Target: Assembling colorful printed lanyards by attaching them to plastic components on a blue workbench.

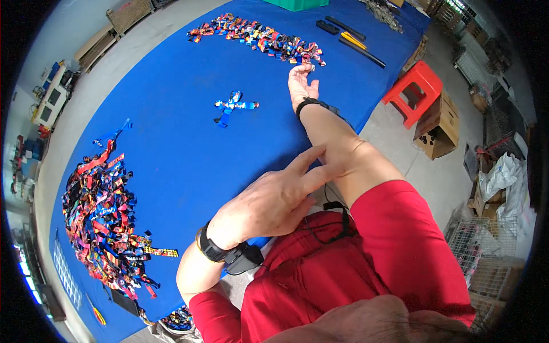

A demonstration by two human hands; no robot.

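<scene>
My left hand reaches across my body, its index and middle fingers stretched apart and touching my right forearm. My right hand is stretched out over the table, palm partly turned up and fingers slightly curved, with nothing seen in it. Its fingertips are at the near right end of a long row of looped, colourful printed fabric straps. A few blue printed straps lie crossed at mid-table. To the left is a large tangled heap of multicoloured straps.
The table has a blue cover. Dark and yellow rods and a green bin are at the far side. On the floor to the right stand a red stool and an open cardboard box. Wire baskets are at the lower right.
</scene>
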